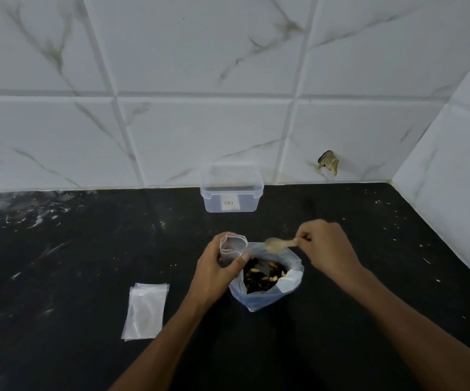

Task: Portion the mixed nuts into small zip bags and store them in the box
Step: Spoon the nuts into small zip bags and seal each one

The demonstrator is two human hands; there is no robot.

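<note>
A large clear bag of mixed nuts (265,275) stands open on the black counter at centre. My left hand (214,272) holds a small zip bag (232,246) upright with its mouth open, just left of the nut bag. My right hand (327,246) grips the handle of a small wooden spoon (277,244), whose bowl hovers over the nut bag's rim beside the small bag. A stack of empty zip bags (145,310) lies flat to the left. A clear plastic box (231,190) without a lid stands at the back against the wall.
The black counter (59,249) is speckled with white marks. Tiled walls close the back and the right side, meeting in a corner at the right. A chipped hole in the tile (328,162) sits right of the box.
</note>
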